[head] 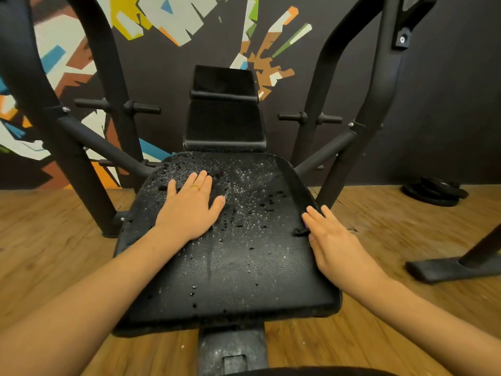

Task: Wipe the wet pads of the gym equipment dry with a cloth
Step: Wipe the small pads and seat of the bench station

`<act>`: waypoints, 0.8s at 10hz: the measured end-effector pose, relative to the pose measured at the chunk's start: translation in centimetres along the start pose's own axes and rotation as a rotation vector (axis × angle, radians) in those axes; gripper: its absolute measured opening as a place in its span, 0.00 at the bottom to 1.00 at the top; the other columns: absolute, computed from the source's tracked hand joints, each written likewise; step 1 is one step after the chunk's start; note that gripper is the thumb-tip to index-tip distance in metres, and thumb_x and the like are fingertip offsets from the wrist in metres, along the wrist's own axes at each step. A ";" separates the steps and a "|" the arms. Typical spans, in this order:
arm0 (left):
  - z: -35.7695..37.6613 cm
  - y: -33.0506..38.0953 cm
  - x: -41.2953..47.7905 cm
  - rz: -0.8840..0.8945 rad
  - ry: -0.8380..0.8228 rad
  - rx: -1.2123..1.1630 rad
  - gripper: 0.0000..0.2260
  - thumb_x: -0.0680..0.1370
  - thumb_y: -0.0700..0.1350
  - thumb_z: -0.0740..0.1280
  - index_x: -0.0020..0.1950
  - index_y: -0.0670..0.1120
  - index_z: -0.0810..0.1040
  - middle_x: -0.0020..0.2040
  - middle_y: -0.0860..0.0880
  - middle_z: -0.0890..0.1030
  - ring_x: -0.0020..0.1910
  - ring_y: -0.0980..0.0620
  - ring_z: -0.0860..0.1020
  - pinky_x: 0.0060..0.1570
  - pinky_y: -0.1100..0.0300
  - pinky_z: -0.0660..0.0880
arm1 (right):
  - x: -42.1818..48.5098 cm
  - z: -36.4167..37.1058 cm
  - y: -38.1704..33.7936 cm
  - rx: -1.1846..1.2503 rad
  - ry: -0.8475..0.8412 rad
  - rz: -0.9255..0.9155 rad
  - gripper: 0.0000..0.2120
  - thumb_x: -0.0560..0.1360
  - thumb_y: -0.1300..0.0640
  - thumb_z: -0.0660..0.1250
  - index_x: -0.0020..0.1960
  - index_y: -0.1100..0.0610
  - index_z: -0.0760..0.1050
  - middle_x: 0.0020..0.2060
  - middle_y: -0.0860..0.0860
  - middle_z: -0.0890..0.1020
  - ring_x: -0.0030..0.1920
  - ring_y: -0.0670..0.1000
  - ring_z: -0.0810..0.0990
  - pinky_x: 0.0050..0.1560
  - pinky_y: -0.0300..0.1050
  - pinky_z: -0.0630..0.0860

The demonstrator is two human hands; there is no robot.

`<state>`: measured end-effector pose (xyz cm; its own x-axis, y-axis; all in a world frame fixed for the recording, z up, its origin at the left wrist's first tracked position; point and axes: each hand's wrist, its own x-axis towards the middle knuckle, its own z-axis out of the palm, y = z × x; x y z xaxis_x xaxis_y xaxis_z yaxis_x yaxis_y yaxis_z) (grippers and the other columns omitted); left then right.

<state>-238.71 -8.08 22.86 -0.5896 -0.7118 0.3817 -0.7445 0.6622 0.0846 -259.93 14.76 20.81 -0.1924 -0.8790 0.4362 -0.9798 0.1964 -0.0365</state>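
Two hands lie on the seat pad (244, 267), which sits low in the middle of the machine, its long axis running from the person straight away toward the back pad (225, 126) and the painted wall (447, 104). Water drops cover it, thicker on the far half. The left hand (189, 207) rests flat on the far left part, fingers straight and released, a ring (195, 187) on one finger. The right hand (333, 240) lies along the right edge with straight fingers, grasping nothing; a small dark thing (299, 232) is beside its fingertips, and I cannot tell what it is. Black frame tubes (81, 172) stand close to both far corners of the pad. Near the person the wooden floor (54, 253) is open on both sides. Weight plates (433, 191) lie far right by the wall.
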 end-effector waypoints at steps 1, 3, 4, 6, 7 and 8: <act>0.0 0.0 0.0 -0.001 0.002 0.004 0.33 0.84 0.63 0.46 0.83 0.46 0.51 0.84 0.50 0.49 0.82 0.50 0.47 0.78 0.39 0.43 | 0.7 0.0 0.1 0.003 -0.007 0.004 0.22 0.85 0.59 0.57 0.78 0.60 0.63 0.77 0.55 0.66 0.79 0.61 0.58 0.76 0.44 0.52; -0.1 0.0 0.0 -0.002 0.004 0.019 0.33 0.83 0.64 0.46 0.83 0.46 0.52 0.83 0.49 0.50 0.82 0.49 0.48 0.78 0.39 0.44 | 3.9 -1.2 0.1 0.008 -0.036 0.009 0.18 0.85 0.60 0.55 0.74 0.61 0.67 0.71 0.56 0.70 0.72 0.60 0.64 0.74 0.43 0.57; -0.2 0.1 -0.1 0.001 0.001 0.011 0.33 0.84 0.63 0.46 0.83 0.46 0.52 0.83 0.49 0.50 0.82 0.49 0.48 0.78 0.39 0.44 | 2.5 -1.2 0.0 0.025 -0.046 -0.005 0.21 0.85 0.58 0.56 0.78 0.59 0.63 0.75 0.54 0.67 0.77 0.58 0.60 0.76 0.44 0.56; -0.3 0.2 -0.3 0.005 0.001 0.011 0.32 0.84 0.63 0.47 0.83 0.45 0.53 0.83 0.48 0.51 0.82 0.49 0.49 0.78 0.39 0.45 | -3.4 0.8 -0.1 -0.022 0.015 -0.004 0.23 0.81 0.61 0.65 0.75 0.62 0.69 0.75 0.57 0.70 0.77 0.63 0.64 0.74 0.53 0.57; -0.3 0.2 -0.3 0.006 0.005 0.011 0.32 0.84 0.63 0.47 0.83 0.46 0.53 0.83 0.48 0.51 0.82 0.49 0.49 0.78 0.39 0.45 | -2.5 1.0 0.6 0.002 0.004 -0.021 0.23 0.83 0.60 0.62 0.77 0.61 0.66 0.77 0.56 0.66 0.79 0.60 0.59 0.76 0.51 0.55; -0.2 0.2 -0.3 0.007 0.003 0.013 0.32 0.84 0.63 0.47 0.83 0.46 0.53 0.83 0.48 0.51 0.82 0.49 0.49 0.78 0.39 0.45 | 0.1 0.7 1.2 0.046 -0.021 -0.010 0.23 0.85 0.58 0.57 0.79 0.59 0.63 0.79 0.54 0.63 0.81 0.59 0.54 0.80 0.51 0.53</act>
<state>-238.57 -7.71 22.98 -0.5938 -0.7067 0.3846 -0.7446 0.6638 0.0701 -261.16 14.62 20.17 -0.1829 -0.8901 0.4175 -0.9831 0.1674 -0.0737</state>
